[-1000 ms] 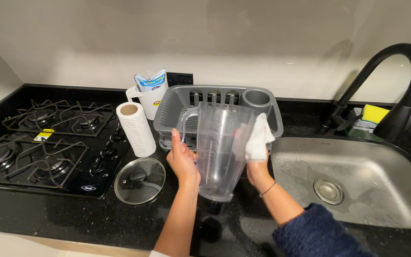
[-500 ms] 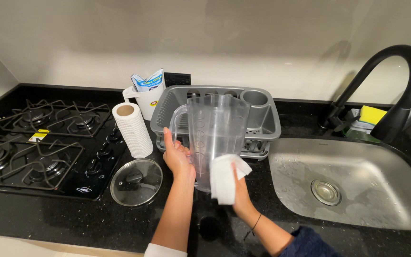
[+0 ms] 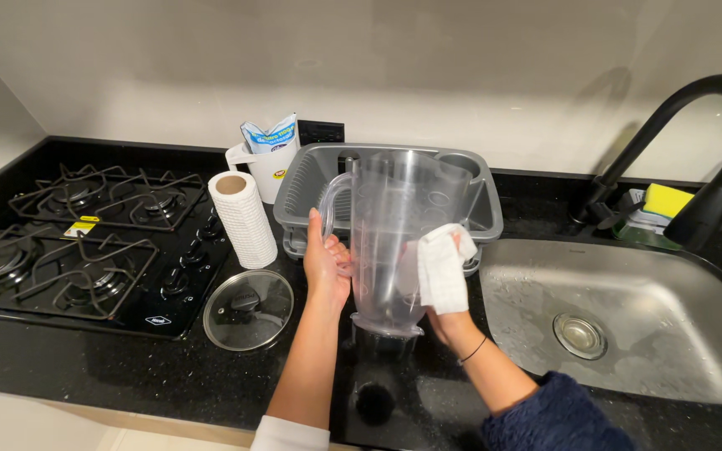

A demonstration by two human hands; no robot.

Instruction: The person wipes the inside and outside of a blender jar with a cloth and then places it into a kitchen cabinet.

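A tall clear plastic blender jug (image 3: 390, 225) with a side handle is held upright above the black counter, in front of the grey dish rack (image 3: 485, 207). My left hand (image 3: 326, 266) grips it at the handle side, low on the left wall. My right hand (image 3: 444, 288) presses a white cloth (image 3: 440, 267) against the jug's right wall. The jug's narrow base hangs just over a dark round blender base (image 3: 375, 399) on the counter.
A paper towel roll (image 3: 245, 219) and a glass pot lid (image 3: 248, 310) sit left of my arms. Beyond them lies a black gas hob (image 3: 85, 242). A steel sink (image 3: 628, 326) with a black tap (image 3: 712, 167) and a yellow sponge (image 3: 666, 200) is on the right.
The cloth in my right hand went from high on the jug's right side down to its lower front, then back up the right wall. My left hand kept its hold.
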